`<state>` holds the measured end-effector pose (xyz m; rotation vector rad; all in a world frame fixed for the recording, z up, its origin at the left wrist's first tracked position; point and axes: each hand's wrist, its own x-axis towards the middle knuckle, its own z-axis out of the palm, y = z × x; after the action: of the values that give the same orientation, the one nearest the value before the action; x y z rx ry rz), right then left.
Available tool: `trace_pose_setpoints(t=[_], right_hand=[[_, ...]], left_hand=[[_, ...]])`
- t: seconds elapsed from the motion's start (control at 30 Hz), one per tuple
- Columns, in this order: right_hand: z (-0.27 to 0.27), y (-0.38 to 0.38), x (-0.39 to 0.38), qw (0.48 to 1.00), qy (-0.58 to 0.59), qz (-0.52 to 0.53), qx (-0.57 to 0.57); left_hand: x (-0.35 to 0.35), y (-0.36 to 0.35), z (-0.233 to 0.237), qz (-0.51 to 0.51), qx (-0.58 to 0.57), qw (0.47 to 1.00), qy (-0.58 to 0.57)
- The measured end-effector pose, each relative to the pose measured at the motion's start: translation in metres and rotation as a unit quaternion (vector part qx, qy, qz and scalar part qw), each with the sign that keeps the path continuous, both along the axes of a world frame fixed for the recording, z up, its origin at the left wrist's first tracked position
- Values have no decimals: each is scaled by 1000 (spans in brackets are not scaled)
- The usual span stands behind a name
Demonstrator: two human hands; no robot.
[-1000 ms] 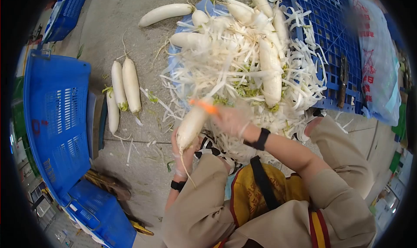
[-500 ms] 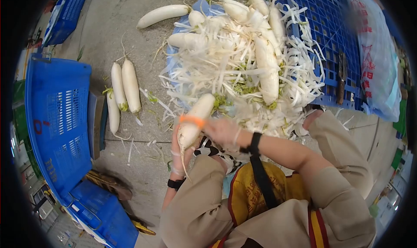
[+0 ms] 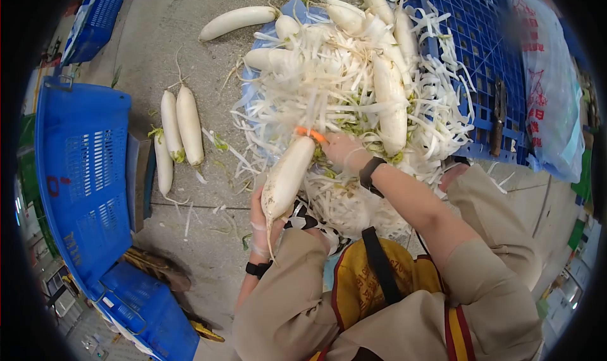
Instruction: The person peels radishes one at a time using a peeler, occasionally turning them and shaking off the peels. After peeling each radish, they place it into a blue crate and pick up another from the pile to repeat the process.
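My left hand (image 3: pixel 259 217) is wrapped round the lower part of a white radish (image 3: pixel 288 179), partly hidden behind it. The radish slants with its thin root end toward my knee. In my right hand (image 3: pixel 346 152) is an orange peeler (image 3: pixel 311 134), at the radish's upper end. Both hands wear thin clear gloves. Beyond them lies a large heap of white peel strips (image 3: pixel 316 101) on a blue plastic sheet (image 3: pixel 250 89), with several radishes on it, one long radish (image 3: pixel 390 105) lying to the right.
Three radishes (image 3: pixel 188 125) lie on the floor at the left, beside a blue basket (image 3: pixel 82 171). Another radish (image 3: pixel 237 23) is at the top. A knife (image 3: pixel 497 117) rests on a blue crate (image 3: pixel 474 63) at the right, near a plastic bag (image 3: pixel 547 89).
My right hand and the peeler have moved up and to the right, from the radish's middle to its upper end. The radish has shifted slightly and stands a little more upright.
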<state>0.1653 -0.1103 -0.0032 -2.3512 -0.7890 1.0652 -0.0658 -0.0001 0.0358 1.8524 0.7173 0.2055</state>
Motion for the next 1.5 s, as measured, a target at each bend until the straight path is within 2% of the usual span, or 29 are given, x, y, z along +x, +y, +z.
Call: trace_pose_setpoints(t=[0.07,0.1,0.17,0.2,0.27,0.33,0.37,0.43,0.47,0.53,0.57,0.63,0.67,0.73,0.77,0.83,0.87,0.93,1.0,1.03,1.07,1.1,1.17,1.23,1.3,1.37,1.4,1.43,1.5], right_hand=[[29,5,-2,999,-10,34,-23],[48,6,-10,999,-13,38,-24],[78,-1,-44,966,57,205,144],[75,1,-41,967,59,204,144],[58,12,-14,990,78,115,3],[-25,1,9,995,10,56,-77],[-27,2,9,996,8,56,-75],[-20,4,8,992,-27,52,-115],[-16,3,8,989,-3,50,-138],[-11,0,5,992,-13,33,-121],[-8,0,3,994,-21,15,-103],[10,1,-2,997,-12,3,-73],[22,1,-5,999,-3,-11,-44],[46,-2,-28,995,22,36,88],[63,-3,-39,995,23,34,86],[88,-4,-52,963,-46,180,194],[74,-3,-49,963,-45,180,194],[29,5,-33,992,-25,90,79],[16,-2,-8,995,-45,79,40],[36,4,1,996,-63,64,-2],[63,0,-10,971,-163,150,85],[81,-4,-33,971,-159,157,82],[101,-8,-63,924,-207,189,262],[79,-8,-54,932,-199,173,248],[69,-5,-42,940,-192,159,235],[76,1,-29,981,-89,173,-18],[90,-11,-46,950,-183,148,204],[93,-15,-57,952,-177,153,199],[95,-12,-65,922,-222,134,289]], left_hand=[[-2,4,-10,6,20,1000,-3],[-3,5,-18,20,-17,999,-19],[-9,5,-18,32,-59,997,-25],[-4,9,-11,24,-66,997,14],[1,10,-2,20,-73,996,47],[0,4,3,66,-187,980,28],[2,2,5,66,-186,980,27],[4,-7,8,153,-291,943,-41],[5,-5,8,156,-292,943,-43],[8,9,8,236,-453,859,-35],[13,17,8,237,-452,859,-37],[25,29,13,175,-308,935,-16],[29,29,15,177,-309,934,-17],[36,25,20,114,-170,978,-43],[40,23,29,113,-172,978,-41],[47,20,46,98,-291,951,25],[47,17,46,98,-291,951,25],[44,12,46,129,-326,936,17],[41,9,41,118,-299,946,37],[41,10,39,105,-272,955,59],[45,11,38,107,-274,954,58],[47,9,37,121,-276,953,45],[49,6,34,131,-275,952,31],[47,5,26,105,-179,978,24],[45,6,30,102,-181,978,18],[47,10,31,96,-184,978,9],[49,11,30,97,-195,976,12],[45,7,29,98,-210,972,24],[48,4,30,100,-195,976,20]])
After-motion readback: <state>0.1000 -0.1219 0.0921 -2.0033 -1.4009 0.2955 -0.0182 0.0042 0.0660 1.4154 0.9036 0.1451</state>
